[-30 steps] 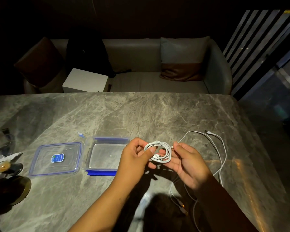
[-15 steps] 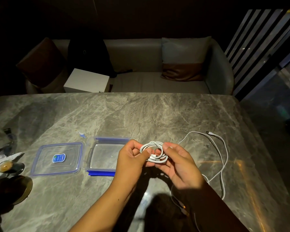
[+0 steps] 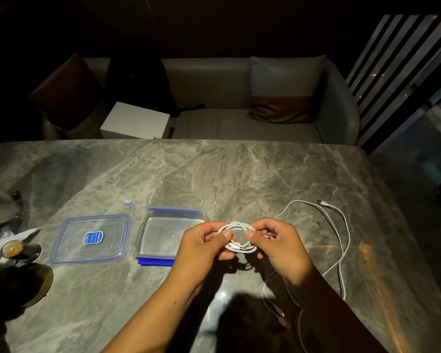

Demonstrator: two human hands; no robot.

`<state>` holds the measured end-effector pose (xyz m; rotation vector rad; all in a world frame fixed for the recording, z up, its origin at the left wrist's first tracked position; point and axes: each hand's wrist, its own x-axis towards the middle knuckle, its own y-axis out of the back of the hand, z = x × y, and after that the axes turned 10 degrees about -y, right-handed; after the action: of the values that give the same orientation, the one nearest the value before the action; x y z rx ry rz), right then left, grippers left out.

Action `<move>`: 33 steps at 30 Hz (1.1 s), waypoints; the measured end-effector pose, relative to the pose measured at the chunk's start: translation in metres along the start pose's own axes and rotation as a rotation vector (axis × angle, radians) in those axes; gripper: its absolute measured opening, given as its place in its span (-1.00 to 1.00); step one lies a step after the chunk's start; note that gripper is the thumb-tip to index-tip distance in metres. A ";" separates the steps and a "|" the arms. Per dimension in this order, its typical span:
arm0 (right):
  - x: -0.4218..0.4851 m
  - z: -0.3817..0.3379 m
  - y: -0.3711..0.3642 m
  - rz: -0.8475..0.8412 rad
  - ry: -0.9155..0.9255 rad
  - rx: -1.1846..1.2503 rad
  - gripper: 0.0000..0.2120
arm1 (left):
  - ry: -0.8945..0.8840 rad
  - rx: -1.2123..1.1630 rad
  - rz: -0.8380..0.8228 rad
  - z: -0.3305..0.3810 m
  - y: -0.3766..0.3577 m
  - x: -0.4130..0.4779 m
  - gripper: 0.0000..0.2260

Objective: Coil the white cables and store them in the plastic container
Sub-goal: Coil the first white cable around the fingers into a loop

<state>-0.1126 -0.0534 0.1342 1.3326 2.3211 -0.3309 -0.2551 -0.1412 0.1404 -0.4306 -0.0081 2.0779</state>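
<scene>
Both hands hold one coiled white cable [image 3: 239, 236] above the counter [image 3: 214, 174]. The left hand [image 3: 204, 244] pinches the coil's left side between thumb and curled fingers, and the right hand [image 3: 280, 243] pinches its right side the same way, thumbs facing each other across the loop. Just left of the left hand, the open plastic container [image 3: 163, 235] sits on the counter with blue clips along its edges; the hand overlaps its right rim in view. Its clear lid [image 3: 92, 239], bearing a blue label, lies flat just beside it further left. A second white cable [image 3: 341, 240] lies loose on the counter to the right, trailing under the right forearm. A grey sofa [image 3: 239, 118] stands beyond the counter's far edge.
</scene>
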 end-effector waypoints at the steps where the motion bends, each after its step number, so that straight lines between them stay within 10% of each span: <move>1: 0.001 0.001 -0.001 -0.005 0.005 -0.005 -0.92 | 0.013 -0.012 0.001 -0.001 0.002 0.000 -0.88; 13: 0.033 0.012 -0.062 -0.026 -0.004 -0.008 -0.95 | 0.050 -0.123 0.139 -0.005 0.058 0.018 -0.89; 33: 0.143 0.074 -0.202 0.022 -0.513 0.049 -0.89 | 0.309 -0.237 0.787 -0.068 0.145 0.100 -0.89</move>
<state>-0.3300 -0.0781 -0.0024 1.1300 1.8781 -0.6426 -0.4018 -0.1447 0.0208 -1.0238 0.1166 2.7626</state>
